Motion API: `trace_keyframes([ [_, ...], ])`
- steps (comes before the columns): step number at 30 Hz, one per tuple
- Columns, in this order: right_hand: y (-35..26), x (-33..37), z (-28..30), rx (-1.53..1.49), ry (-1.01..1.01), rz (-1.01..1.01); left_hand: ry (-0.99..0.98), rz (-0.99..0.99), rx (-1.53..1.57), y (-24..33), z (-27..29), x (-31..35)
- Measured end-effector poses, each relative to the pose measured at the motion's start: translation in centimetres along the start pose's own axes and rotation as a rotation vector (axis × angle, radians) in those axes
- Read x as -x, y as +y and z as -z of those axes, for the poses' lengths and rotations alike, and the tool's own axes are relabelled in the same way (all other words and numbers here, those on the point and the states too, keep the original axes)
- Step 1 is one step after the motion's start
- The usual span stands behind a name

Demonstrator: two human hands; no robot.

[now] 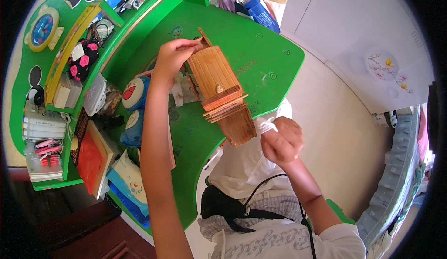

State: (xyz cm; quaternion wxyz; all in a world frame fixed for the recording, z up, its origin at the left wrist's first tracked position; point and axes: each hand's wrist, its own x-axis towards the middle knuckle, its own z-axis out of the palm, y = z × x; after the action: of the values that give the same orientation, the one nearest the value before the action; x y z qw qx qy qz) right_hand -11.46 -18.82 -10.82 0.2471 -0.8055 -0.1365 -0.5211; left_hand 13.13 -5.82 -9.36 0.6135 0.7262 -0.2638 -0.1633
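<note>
A brown wooden box (215,70) with slatted sides stands at an angle over the green desk, a small round knob on its face and stepped ledges at its near end. My left hand (179,56) is closed at the box's far end, its fingertips partly hidden behind the wooden edge. My right hand (283,140) makes a fist round a crumpled white cloth or tissue (266,126), beside the near end of the box. A paper-like sheet (188,89) lies next to the box, partly behind my left arm.
The green desk (274,59) curves around me. Blue plush-like figures (134,128), a tissue pack (128,177) and books (91,159) sit at the left. A shelf (77,40) holds pens and a clock (43,28). A bag of items (253,3) stands at the far edge.
</note>
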Motion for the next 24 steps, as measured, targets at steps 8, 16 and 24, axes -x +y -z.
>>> trace_keyframes([
  [8, -0.8, -0.7, -1.3, -0.087, 0.004, 0.036, -0.053, 0.301, 0.039, -0.2, 0.0, -0.3],
  [16, -0.5, -0.5, -1.1, -0.046, -0.038, 0.019, -0.219, 0.132, 0.017, -1.7, 0.4, -0.5],
  [24, -0.6, -0.6, -1.5, -0.052, -0.011, 0.025, -0.245, 0.148, -0.004, -2.0, 1.2, 0.0],
])
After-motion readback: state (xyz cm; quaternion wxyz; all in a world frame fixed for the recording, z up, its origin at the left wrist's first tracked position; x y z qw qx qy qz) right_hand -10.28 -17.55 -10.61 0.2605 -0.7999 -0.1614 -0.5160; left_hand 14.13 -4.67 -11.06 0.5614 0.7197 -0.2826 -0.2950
